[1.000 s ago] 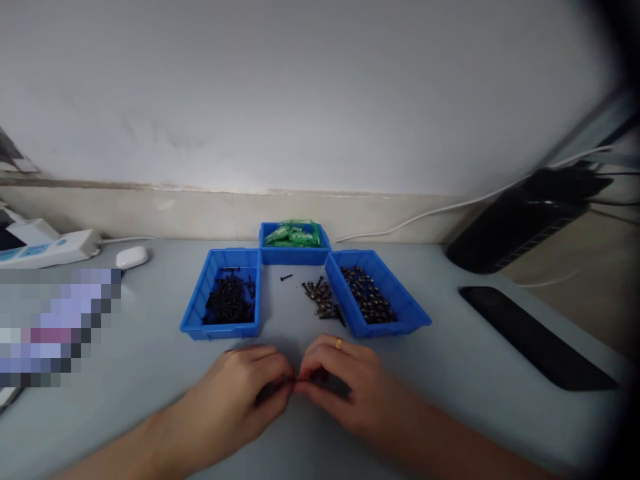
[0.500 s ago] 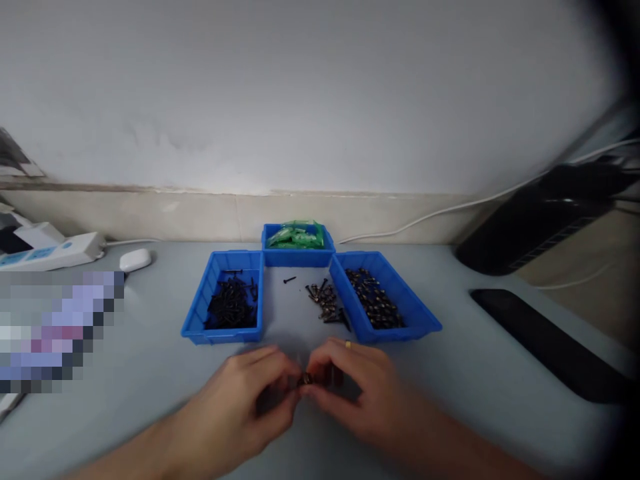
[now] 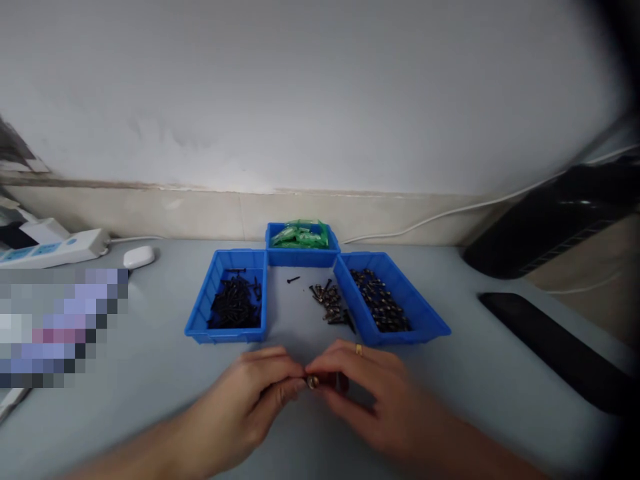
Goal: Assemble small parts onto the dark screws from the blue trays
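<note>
My left hand (image 3: pixel 267 393) is closed in a pinch in front of the trays. Its fingertips touch a small round bronze-coloured metal fitting (image 3: pixel 313 382); whatever else they may grip is hidden. From the other side, my right hand (image 3: pixel 367 390), with a ring on one finger, pinches that fitting between thumb and forefinger. Beyond the hands lies a pile of black screws and bronze fittings (image 3: pixel 333 303). A blue tray (image 3: pixel 200 310) at left holds black screws (image 3: pixel 235 303). In the blue tray (image 3: pixel 425 313) at right are many bronze fittings (image 3: pixel 383 303).
A third blue tray (image 3: pixel 303 258) at the back holds green plastic packets (image 3: pixel 300 235). One loose black screw (image 3: pixel 293 280) lies between the trays. At left are a power strip (image 3: pixel 83 247) and a white case (image 3: pixel 139 257). A long black object (image 3: pixel 550 350) lies at right.
The fitting has turned so its round end shows more clearly, and the left fingers have closed tighter together. The whole scene has shifted slightly right in view.
</note>
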Motion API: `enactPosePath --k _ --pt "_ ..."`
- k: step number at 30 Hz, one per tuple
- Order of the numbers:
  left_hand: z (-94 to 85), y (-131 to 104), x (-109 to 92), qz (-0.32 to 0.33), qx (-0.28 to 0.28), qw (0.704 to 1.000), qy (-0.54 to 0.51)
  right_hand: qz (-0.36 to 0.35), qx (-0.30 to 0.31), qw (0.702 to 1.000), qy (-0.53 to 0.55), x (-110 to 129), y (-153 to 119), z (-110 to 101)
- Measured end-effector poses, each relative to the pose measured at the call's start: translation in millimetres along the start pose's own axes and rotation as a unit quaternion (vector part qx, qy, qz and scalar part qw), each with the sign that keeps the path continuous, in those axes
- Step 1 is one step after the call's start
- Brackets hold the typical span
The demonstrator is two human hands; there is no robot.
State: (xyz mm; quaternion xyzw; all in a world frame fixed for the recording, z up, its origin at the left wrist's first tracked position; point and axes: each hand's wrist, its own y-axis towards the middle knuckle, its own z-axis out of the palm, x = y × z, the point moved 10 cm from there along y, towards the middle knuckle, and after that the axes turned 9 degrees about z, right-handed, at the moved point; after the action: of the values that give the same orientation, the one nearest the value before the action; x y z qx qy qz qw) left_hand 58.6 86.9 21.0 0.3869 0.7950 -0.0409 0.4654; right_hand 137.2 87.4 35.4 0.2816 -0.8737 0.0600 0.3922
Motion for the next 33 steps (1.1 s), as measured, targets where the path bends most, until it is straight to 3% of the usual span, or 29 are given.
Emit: enactPosePath --k 7,13,17,21,24,27,33 --pt "7.1 -1.5 3.9 -0.021 0.016 0.999 -0.048 0.004 0.008 1.0 -0.021 2.0 -5.8 4.9" --pt "0.6 0.9 6.3 -0.032 0.002 0.999 -0.015 -0.012 -0.037 0.999 -0.037 5.3 -4.6 -4.1" --pt "-8.4 0.0 -6.4 0.042 -0.032 0.993 0.106 0.042 -0.028 0.998 -0.046 -8.6 0.1 -0.9" --pt "-1.5 -3.0 -31.6 0.15 -0.015 0.955 0.254 0.122 -0.002 0.992 -0.026 -23.2 0.6 7.8" --pt "0.7 -5.2 -44.4 0.198 -0.016 0.934 0.297 0.126 0.019 0.992 -0.012 -23.8 1.3 14.0" --pt "-1.7 -4.4 -40.1 0.179 -0.014 0.942 0.283 0.093 0.023 0.995 -0.03 -19.8 2.9 14.1" --pt "-13.0 -2.1 -12.7 0.068 -0.038 0.984 0.159 0.022 -0.05 0.996 -0.068 -6.4 0.4 -5.5"
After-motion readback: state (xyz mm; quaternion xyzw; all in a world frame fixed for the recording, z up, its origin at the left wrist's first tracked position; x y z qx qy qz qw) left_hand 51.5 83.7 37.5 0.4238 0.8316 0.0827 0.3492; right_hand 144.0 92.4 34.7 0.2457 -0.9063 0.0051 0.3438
